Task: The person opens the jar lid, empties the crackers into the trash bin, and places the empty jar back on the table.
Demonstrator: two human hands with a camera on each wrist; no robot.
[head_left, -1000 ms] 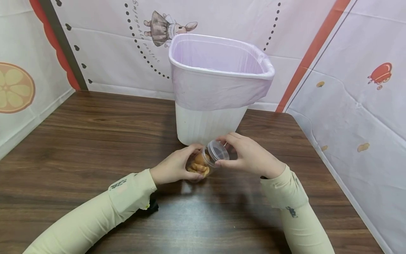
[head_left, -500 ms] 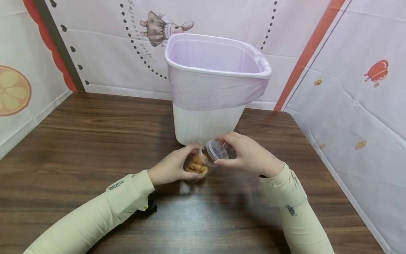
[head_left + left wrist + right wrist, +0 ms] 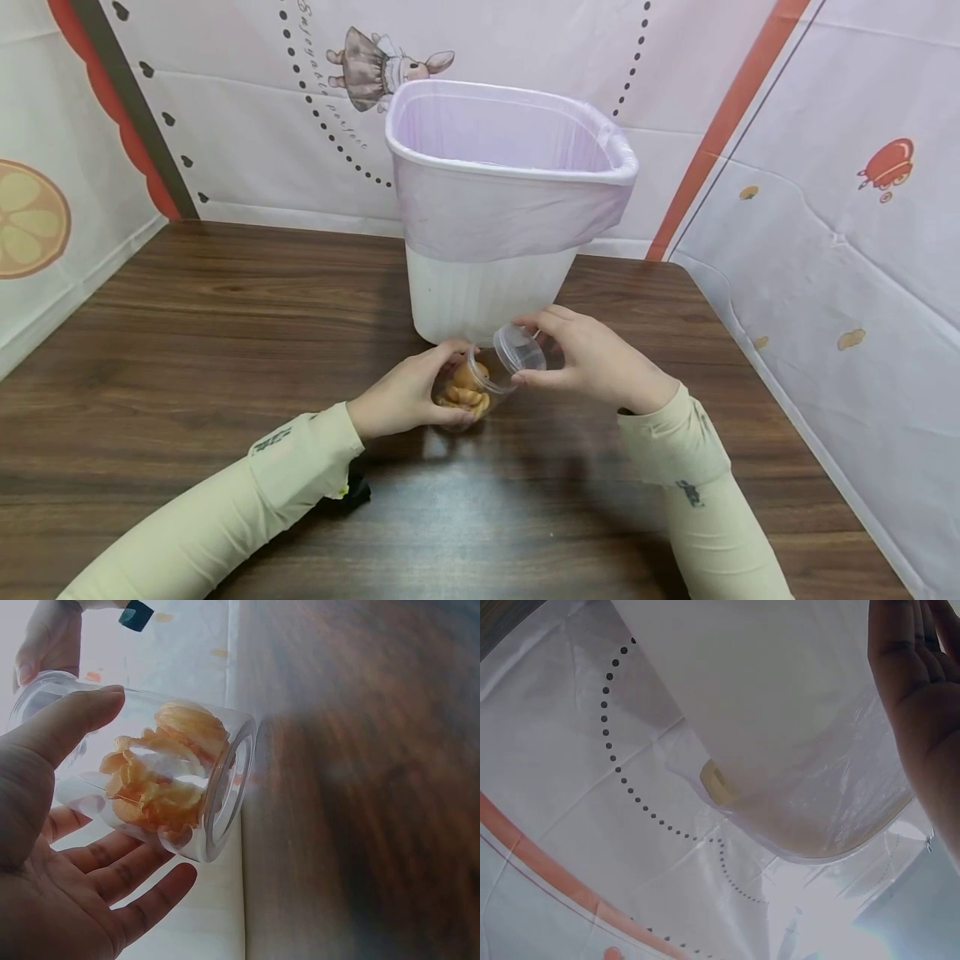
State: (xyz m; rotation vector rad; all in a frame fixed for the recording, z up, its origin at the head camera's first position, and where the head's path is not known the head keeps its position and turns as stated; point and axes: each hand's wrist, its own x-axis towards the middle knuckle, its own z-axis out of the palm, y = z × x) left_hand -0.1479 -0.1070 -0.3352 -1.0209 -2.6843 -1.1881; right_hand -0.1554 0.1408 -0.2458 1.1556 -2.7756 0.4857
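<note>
My left hand [image 3: 408,387] grips a clear plastic jar [image 3: 97,761], its thumb over one side and fingers round the other. Yellow-brown twisted snack pieces [image 3: 161,780] lie inside toward the jar's base. In the head view the jar leans with its mouth toward the right. My right hand [image 3: 592,354] pinches a clear round lid [image 3: 521,348] between thumb and fingers. The lid is tilted at the jar's mouth; whether their rims touch, I cannot tell. Only part of the right hand shows in the right wrist view, and the lid is hidden there.
A white bin [image 3: 487,292] with a pale purple liner [image 3: 510,217] stands just behind the hands. Dark brown wood forms the tabletop [image 3: 262,300]. A small black object [image 3: 354,493] lies by the left sleeve. Printed white sheets [image 3: 810,250] border the table.
The right hand and the lid have shifted slightly up and to the right, away from the jar's mouth. The left hand keeps its hold on the jar; the head view has drifted a little.
</note>
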